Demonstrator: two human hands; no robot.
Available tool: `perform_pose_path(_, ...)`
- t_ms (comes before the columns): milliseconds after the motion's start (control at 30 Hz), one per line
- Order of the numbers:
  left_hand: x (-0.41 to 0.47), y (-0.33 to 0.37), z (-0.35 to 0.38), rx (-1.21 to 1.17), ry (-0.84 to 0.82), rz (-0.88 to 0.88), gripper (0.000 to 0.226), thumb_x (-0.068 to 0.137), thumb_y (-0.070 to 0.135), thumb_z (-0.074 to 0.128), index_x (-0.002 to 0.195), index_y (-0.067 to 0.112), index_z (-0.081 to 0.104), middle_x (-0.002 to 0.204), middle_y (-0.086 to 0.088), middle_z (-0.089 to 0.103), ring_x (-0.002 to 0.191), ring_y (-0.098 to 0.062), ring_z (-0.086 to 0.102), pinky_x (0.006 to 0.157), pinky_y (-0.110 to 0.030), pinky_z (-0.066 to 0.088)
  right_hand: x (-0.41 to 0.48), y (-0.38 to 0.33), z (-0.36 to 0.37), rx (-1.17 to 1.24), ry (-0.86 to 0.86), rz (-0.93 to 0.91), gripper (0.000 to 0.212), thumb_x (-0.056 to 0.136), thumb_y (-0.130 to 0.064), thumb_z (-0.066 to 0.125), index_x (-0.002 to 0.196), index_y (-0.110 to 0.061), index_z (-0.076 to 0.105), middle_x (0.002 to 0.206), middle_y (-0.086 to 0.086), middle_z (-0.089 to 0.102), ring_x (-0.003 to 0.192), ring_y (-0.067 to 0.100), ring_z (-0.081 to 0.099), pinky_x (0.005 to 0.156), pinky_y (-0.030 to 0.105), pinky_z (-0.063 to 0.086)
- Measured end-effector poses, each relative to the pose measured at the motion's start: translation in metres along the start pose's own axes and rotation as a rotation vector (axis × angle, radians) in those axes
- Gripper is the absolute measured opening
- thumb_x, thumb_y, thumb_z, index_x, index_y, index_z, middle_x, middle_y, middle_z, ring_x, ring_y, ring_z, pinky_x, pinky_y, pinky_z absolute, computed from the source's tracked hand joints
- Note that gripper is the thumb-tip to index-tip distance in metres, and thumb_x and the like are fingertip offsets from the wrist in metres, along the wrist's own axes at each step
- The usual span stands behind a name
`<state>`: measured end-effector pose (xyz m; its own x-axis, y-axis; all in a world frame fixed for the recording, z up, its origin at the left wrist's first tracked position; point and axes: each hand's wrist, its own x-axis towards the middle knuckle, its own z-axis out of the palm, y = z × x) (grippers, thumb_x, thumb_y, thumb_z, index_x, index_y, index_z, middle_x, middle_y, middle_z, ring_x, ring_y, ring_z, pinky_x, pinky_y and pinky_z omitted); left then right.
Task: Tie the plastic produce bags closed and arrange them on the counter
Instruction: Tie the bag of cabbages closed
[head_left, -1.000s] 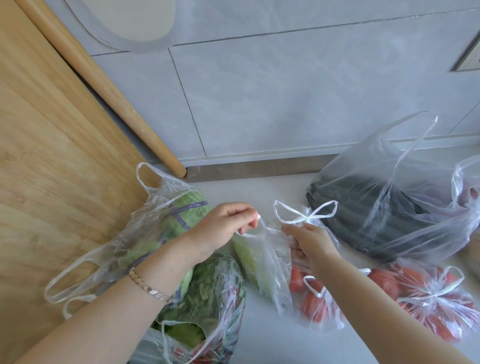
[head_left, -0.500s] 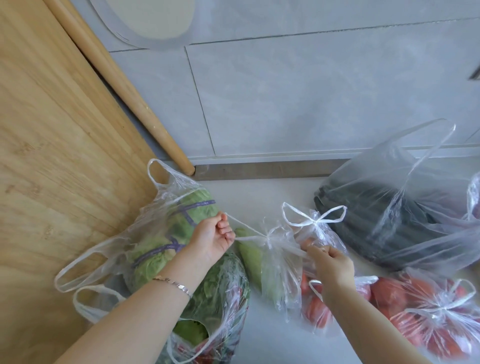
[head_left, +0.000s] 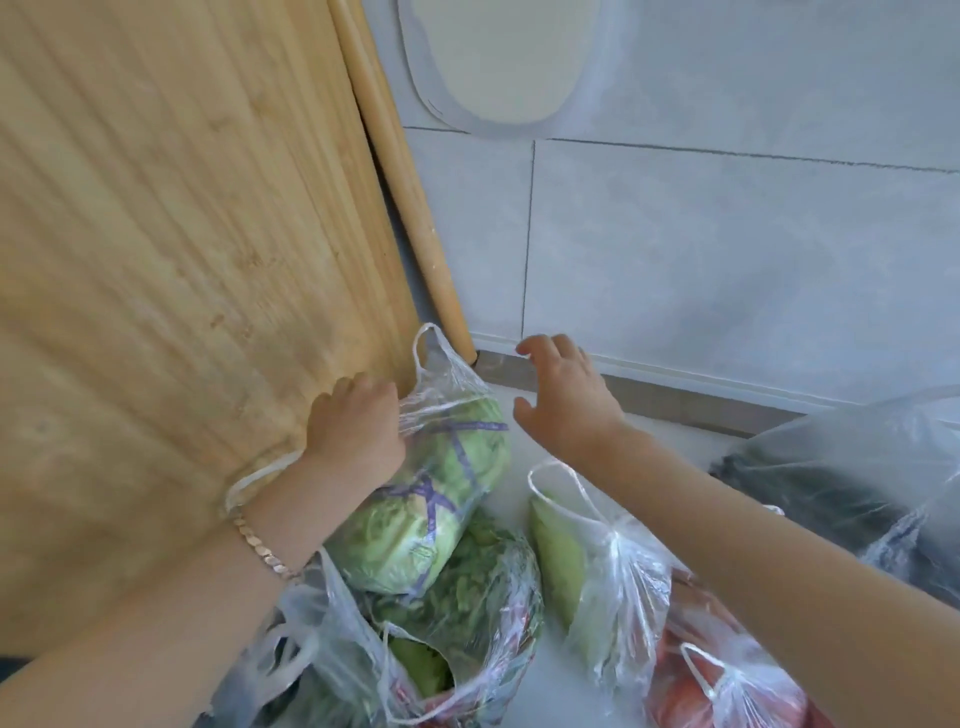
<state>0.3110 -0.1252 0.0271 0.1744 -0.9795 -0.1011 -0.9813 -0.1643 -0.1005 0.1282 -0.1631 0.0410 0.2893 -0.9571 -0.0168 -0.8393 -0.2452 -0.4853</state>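
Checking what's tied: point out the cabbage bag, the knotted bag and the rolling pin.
cabbage bag (head_left: 441, 493), head view, taped middle.
knotted bag (head_left: 615, 536), head view, its knot.
rolling pin (head_left: 413, 208), head view, mid-shaft.

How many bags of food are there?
5: cabbage bag by the board, leafy greens bag below it, tied pale-green bag in the middle, tomato bag bottom right, dark vegetable bag far right. Others may hide behind arms or edges.

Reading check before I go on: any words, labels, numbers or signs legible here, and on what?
No text can be read.
Purple tape on the cabbage: any print is too blurred to tell.
Board and oval wall patch: no marks visible.
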Motion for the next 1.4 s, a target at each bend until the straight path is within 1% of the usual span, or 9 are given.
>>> perform_pose_path(233, -0.008, -0.053, 0.026, 0.148, -0.262, -0.113, 0.045, 0.087, 0.015, 0.043, 0.131, 0.010, 0.033, 0.131, -0.009, 0.047, 0.124, -0.027, 0.043, 0.098, -0.036, 0.036, 0.085, -0.059, 0.053, -0.390, -0.145, -0.351, 0.093, 0.081, 0.004, 0.053, 0.149, -0.015, -0.007, 0.159, 0.002, 0.002, 0.145, 0.024, 0.010, 0.116, 0.038, 0.022)
perform_pose_path(433, -0.008, -0.060, 0.025, 0.182, -0.345, -0.165, 0.033, 0.091, 0.009, 0.045, 0.123, 0.017, 0.049, 0.119, -0.001, 0.059, 0.112, -0.021, 0.057, 0.081, -0.028, 0.041, 0.104, -0.055, 0.065, -0.543, -0.305, -0.277, 0.029, 0.090, -0.012, 0.047, 0.118, -0.012, 0.053, 0.107, 0.007, 0.059, 0.112, 0.028, 0.055, 0.094, 0.034, 0.037)
perform_pose_path(500, -0.006, -0.060, 0.009, 0.134, -0.203, -0.180, 0.028, 0.087, 0.005, 0.052, 0.111, 0.019, 0.057, 0.097, 0.001, 0.061, 0.100, -0.020, 0.060, 0.069, -0.027, 0.040, 0.097, -0.041, 0.063, -0.469, -0.328, -0.173, 0.027, 0.090, -0.022, 0.047, 0.112, -0.010, 0.056, 0.109, 0.008, 0.060, 0.106, 0.029, 0.057, 0.078, 0.033, 0.041)
perform_pose_path(600, 0.001, -0.067, -0.008, -0.075, 0.343, -0.147, 0.027, 0.063, -0.009, 0.070, 0.078, 0.012, 0.062, 0.055, 0.003, 0.048, 0.053, -0.022, 0.048, 0.044, -0.023, 0.028, 0.088, -0.017, 0.054, -0.244, -0.293, -0.026, 0.014, 0.084, -0.020, 0.048, 0.079, -0.010, 0.057, 0.088, 0.006, 0.058, 0.090, 0.029, 0.055, 0.064, 0.027, 0.038)
perform_pose_path(800, 0.018, -0.034, -0.018, -0.911, 0.509, -0.033, 0.029, 0.077, -0.015, 0.049, 0.093, 0.005, 0.061, 0.056, -0.002, 0.041, 0.065, -0.006, 0.061, 0.082, -0.044, 0.056, 0.094, -0.006, 0.007, 0.468, 0.093, 0.264, 0.034, 0.073, -0.004, 0.050, 0.049, -0.015, 0.030, 0.051, 0.006, 0.032, 0.053, 0.020, 0.029, 0.050, 0.026, 0.027)
perform_pose_path(900, 0.026, -0.017, -0.021, -1.103, 0.627, -0.096, 0.028, 0.076, -0.018, 0.050, 0.084, 0.008, 0.058, 0.057, -0.002, 0.036, 0.059, -0.003, 0.051, 0.080, -0.016, 0.054, 0.090, 0.003, -0.005, 0.577, 0.192, 0.303, 0.036, 0.071, -0.001, 0.048, 0.050, -0.018, 0.025, 0.053, 0.006, 0.027, 0.060, 0.021, 0.030, 0.052, 0.026, 0.021)
perform_pose_path(1000, 0.038, -0.013, -0.023, -1.217, 0.650, -0.161, 0.022, 0.078, -0.012, 0.062, 0.080, 0.009, 0.054, 0.063, -0.003, 0.044, 0.063, 0.001, 0.053, 0.063, 0.002, 0.042, 0.084, 0.018, -0.015, 0.616, 0.282, 0.312, 0.038, 0.073, 0.001, 0.046, 0.052, -0.019, 0.022, 0.053, 0.003, 0.023, 0.062, 0.021, 0.028, 0.053, 0.027, 0.016)
perform_pose_path(1267, 0.067, 0.005, 0.007, -1.428, 0.492, -0.240, 0.036, 0.068, 0.006, 0.079, 0.062, 0.021, 0.047, 0.063, -0.001, 0.053, 0.068, -0.022, 0.055, 0.069, -0.039, 0.051, 0.066, 0.041, -0.018, 0.566, 0.305, 0.358, 0.039, 0.075, 0.003, 0.043, 0.054, -0.019, 0.018, 0.056, 0.000, 0.020, 0.056, 0.017, 0.016, 0.052, 0.027, 0.013)
perform_pose_path(1400, 0.059, 0.018, 0.020, -1.534, 0.292, -0.342, 0.030, 0.087, 0.025, 0.063, 0.062, 0.010, 0.054, 0.054, 0.001, 0.066, 0.073, -0.021, 0.069, 0.077, -0.038, 0.054, 0.054, 0.038, -0.019, 0.536, 0.230, 0.293, 0.039, 0.074, 0.004, 0.043, 0.053, -0.018, 0.020, 0.054, 0.000, 0.022, 0.053, 0.016, 0.017, 0.047, 0.024, 0.015)
